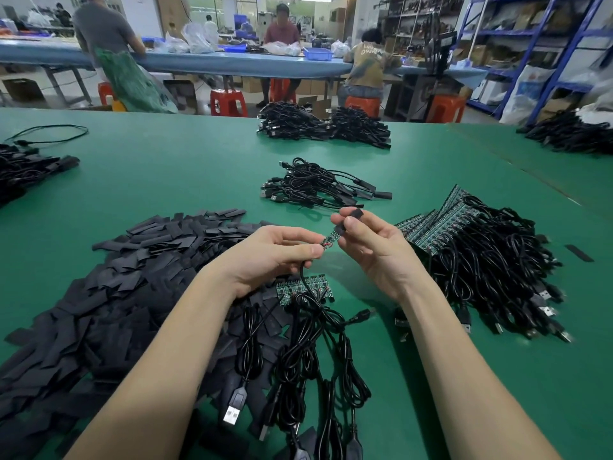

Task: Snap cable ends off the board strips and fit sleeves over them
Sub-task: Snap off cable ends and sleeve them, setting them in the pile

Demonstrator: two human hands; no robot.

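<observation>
Sleeving step in hand. A snapped-off cable end (331,240) is pinched at its wired end by the left hand (278,254), held above the green table (166,180). A black sleeve (352,218) is pinched by the right hand (371,244), its mouth at the board tip, apparently just started on. Next: sleeve to be slid down the board, kept aligned. Board strip (303,289) lies below; sleeve pile (132,277) on the left.

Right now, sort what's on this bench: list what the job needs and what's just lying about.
For the job:
left hand pinching the small board
right hand pinching a sleeve
board strip
sleeve pile
strips with cables

Lying about:
finished cables
far bundles
red stools
</observation>
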